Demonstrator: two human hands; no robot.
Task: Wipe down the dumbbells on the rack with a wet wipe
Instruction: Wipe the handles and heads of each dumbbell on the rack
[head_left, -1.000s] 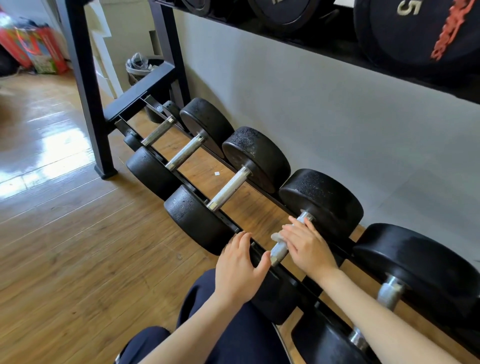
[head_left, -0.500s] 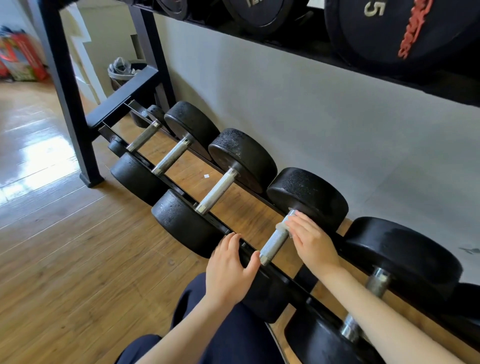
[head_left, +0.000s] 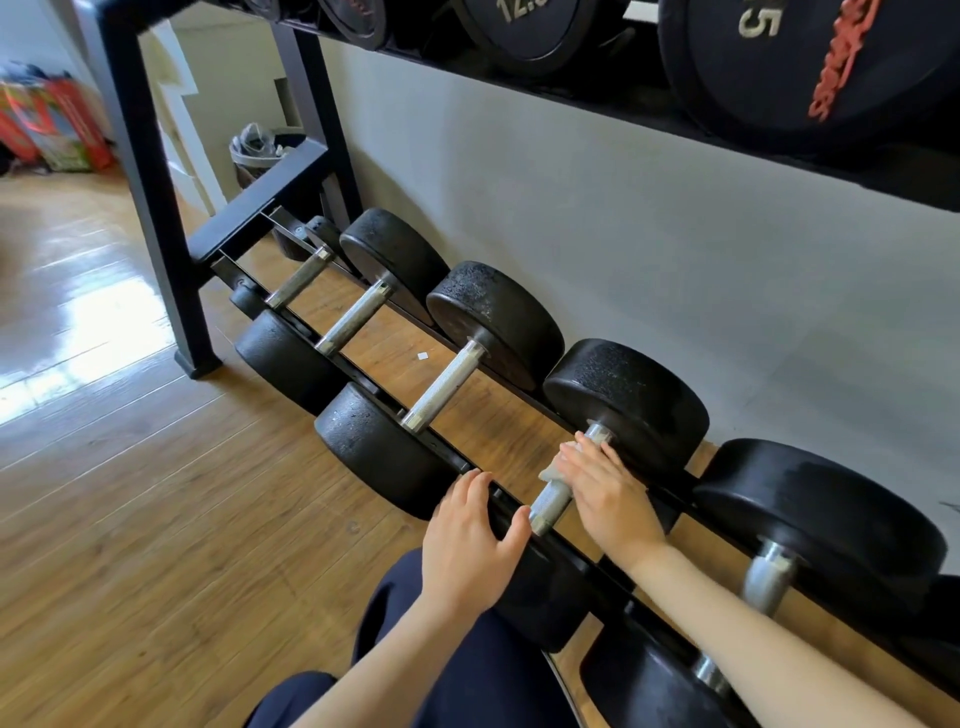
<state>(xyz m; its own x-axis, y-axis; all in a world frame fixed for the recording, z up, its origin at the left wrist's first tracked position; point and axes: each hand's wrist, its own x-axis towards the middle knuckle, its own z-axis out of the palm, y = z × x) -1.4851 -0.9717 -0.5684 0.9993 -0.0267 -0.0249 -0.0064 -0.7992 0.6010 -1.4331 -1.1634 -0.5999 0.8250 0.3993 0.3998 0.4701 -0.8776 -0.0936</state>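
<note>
Five dumbbells lie in a row on the lower tier of the rack (head_left: 156, 208), handles crossing the two rails, in the head view. Numbering from the far end, dumbbell 4 (head_left: 628, 400) is the one under both hands.

Right hand (head_left: 608, 499): fingers curled over the handle (head_left: 550, 504) of dumbbell 4, near its far head. The wipe (head_left: 553, 470) is wrapped on the handle under those fingers; a pale edge shows at the fingertips on the left side. The bare knurled part of the handle runs from the hand down to the front rail (head_left: 467, 462).

Left hand (head_left: 467, 540): rests flat on the near head of dumbbell 4, fingers nearly straight and reaching the front rail, thumb spread toward the lower end of the handle. It grips nothing.

The two hands are close, with the uncovered end of the handle between them.

Dumbbell 3 (head_left: 493, 317) lies just left of the hands, untouched. Dumbbell 5 (head_left: 821, 519) lies on the right, its handle partly behind the right forearm.

Larger dumbbells (head_left: 779, 57) with printed numbers sit on the upper tier. A grey wall (head_left: 623, 249) stands behind the rack, above a wood floor (head_left: 130, 493). A lined bin (head_left: 260, 150) stands beyond the rack's far end. Dark trousers (head_left: 467, 675) fill the lower edge.
</note>
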